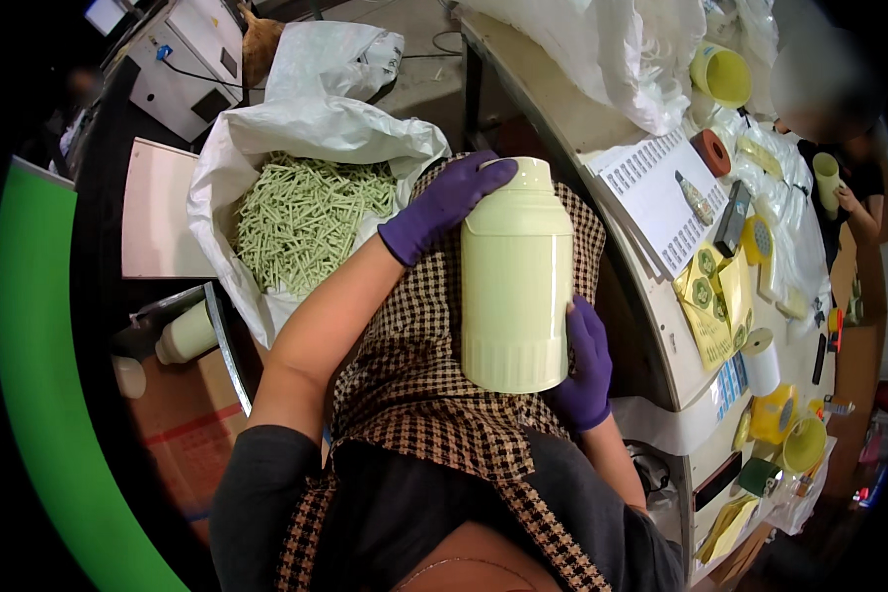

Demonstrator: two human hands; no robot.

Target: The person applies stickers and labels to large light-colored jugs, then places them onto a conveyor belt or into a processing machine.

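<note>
A pale yellow-green thermos flask (516, 286) stands nearly upright over my checked apron (395, 365). My left hand (454, 200), in a purple glove, grips its narrow neck from the left. Lower down, my right hand (586, 367), gloved the same way, clasps the flask's right side near the ribbed base; some of its fingers are hidden behind the body. To the left of the flask, a white woven sack (222, 187) gapes wide, full of small pale green plastic strips (311, 212).
The white worktable (651, 340) on my right carries a spiral notebook (651, 197), yellow packets (715, 306), clear bags and pale cups (722, 74). At my left, a similar pale flask (187, 333) lies in a box. Another person's hand (846, 197) holds a pale cylinder across the table.
</note>
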